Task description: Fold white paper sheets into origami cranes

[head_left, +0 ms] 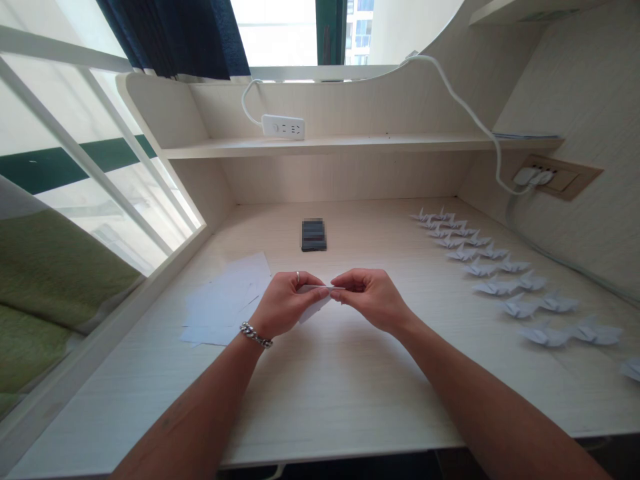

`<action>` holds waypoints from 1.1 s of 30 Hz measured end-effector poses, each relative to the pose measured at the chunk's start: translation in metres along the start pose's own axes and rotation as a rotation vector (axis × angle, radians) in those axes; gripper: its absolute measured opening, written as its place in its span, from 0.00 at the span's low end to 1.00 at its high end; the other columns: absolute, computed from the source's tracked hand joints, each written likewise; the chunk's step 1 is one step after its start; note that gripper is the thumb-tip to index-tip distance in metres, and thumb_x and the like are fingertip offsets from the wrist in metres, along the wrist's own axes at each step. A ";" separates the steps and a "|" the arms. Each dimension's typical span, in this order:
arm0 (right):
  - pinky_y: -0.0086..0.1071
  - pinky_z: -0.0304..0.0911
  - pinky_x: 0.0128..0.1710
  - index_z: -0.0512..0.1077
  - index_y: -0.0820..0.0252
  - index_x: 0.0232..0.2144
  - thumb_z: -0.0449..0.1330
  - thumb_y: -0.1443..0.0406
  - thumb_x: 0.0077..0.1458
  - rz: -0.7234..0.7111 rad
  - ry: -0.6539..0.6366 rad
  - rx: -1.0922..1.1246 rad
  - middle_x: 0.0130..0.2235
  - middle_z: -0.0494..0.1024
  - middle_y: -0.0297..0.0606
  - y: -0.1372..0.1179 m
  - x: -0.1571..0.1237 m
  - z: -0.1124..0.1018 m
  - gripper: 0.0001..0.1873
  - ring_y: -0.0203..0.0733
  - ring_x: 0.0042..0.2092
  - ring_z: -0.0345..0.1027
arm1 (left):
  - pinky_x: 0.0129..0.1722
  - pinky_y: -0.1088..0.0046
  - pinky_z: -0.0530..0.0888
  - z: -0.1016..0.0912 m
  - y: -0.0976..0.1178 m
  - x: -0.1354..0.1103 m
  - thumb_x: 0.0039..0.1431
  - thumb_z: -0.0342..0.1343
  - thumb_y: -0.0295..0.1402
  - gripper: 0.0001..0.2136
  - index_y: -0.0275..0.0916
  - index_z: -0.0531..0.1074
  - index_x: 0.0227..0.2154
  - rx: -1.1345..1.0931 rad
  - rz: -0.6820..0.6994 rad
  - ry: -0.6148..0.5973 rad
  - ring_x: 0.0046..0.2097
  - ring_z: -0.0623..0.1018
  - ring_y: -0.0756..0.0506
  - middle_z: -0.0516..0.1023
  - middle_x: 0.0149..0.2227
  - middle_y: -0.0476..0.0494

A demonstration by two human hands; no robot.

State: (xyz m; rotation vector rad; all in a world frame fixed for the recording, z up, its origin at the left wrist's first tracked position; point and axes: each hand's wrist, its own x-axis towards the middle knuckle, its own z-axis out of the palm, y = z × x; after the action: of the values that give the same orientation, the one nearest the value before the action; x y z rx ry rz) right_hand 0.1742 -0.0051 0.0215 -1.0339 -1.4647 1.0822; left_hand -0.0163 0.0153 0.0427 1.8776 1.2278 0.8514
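Observation:
Between my two hands, a small folded piece of white paper (pixel 313 312) is held just above the desk. My left hand (pixel 283 300), with a ring and a chain bracelet, pinches it between thumb and fingers. My right hand (pixel 373 297) pinches the paper's right tip, thumb against forefinger. Part of the paper is hidden behind the left fingers. Left of my left hand lies a loose pile of white paper sheets (pixel 220 300). Over on the right, several folded white paper cranes (pixel 493 287) stand in two rows along the desk.
A dark, blurred-out phone-like object (pixel 313 235) lies beyond my hands on the pale desk (pixel 350 400). Behind, a shelf (pixel 350 143) carries a white power strip (pixel 283 127). A white cable (pixel 465 107) runs to a wall socket (pixel 560 177). Railings (pixel 100 160) border the left side.

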 end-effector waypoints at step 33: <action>0.29 0.63 0.27 0.76 0.61 0.27 0.59 0.61 0.53 0.073 -0.138 -0.236 0.25 0.78 0.37 0.002 0.001 -0.001 0.10 0.37 0.27 0.71 | 0.25 0.75 0.66 0.002 -0.001 0.001 0.49 0.62 0.45 0.14 0.38 0.81 0.27 -0.009 -0.054 -0.113 0.27 0.74 0.48 0.80 0.26 0.45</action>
State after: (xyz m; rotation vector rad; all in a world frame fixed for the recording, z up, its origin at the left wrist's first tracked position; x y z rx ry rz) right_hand 0.1754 -0.0034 0.0196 -1.2044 -1.7080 1.0671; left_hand -0.0149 0.0161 0.0412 1.8503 1.1976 0.7108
